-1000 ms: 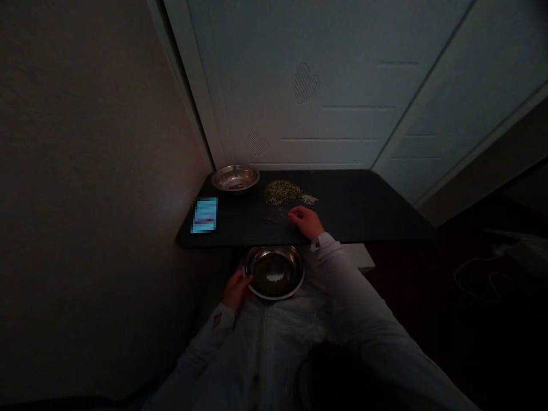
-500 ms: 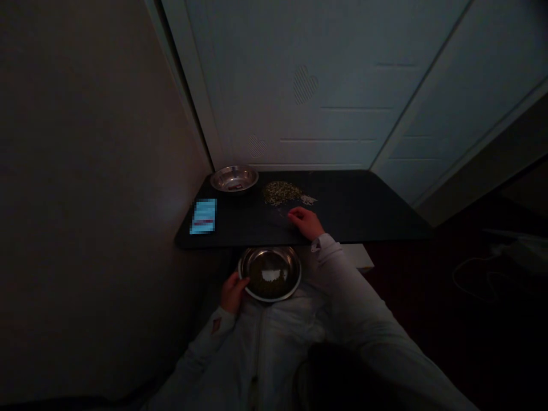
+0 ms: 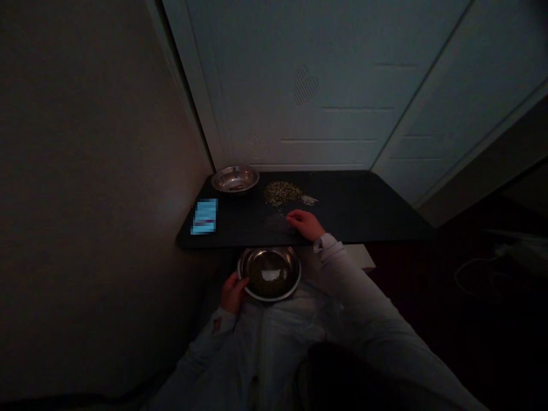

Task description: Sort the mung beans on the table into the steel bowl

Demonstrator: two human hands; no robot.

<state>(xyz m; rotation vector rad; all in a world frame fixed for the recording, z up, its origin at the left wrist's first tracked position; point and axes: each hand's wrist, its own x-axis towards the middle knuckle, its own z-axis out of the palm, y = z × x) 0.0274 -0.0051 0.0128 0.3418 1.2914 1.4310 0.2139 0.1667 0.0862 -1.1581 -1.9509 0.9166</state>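
Observation:
My left hand (image 3: 233,292) grips the left rim of a metal bowl (image 3: 294,285), which sits in my lap below the table's front edge. Small greenish grains lie in the bottom of that bowl. Over the dark table (image 3: 363,211), my right hand (image 3: 306,224) is held with its fingers pinched together. Whatever is between those fingertips is too small to make out. A few tiny pale bits (image 3: 280,213) lie on the tabletop just beside them. Behind the hand is a pile of mixed green and pale grains (image 3: 281,193), with a smaller heap of white pieces (image 3: 309,200) at its right.
A second metal bowl (image 3: 235,178) stands at the table's back left corner. In front of it lies a lit, blurred blue screen (image 3: 204,217). A pale panel with heart patterns (image 3: 305,85) rises behind the table, and a wall (image 3: 107,200) closes the left side.
My right hand has shifted very slightly down, its fingers still pinched. My left hand keeps its grip on the bowl, and the piles look the same.

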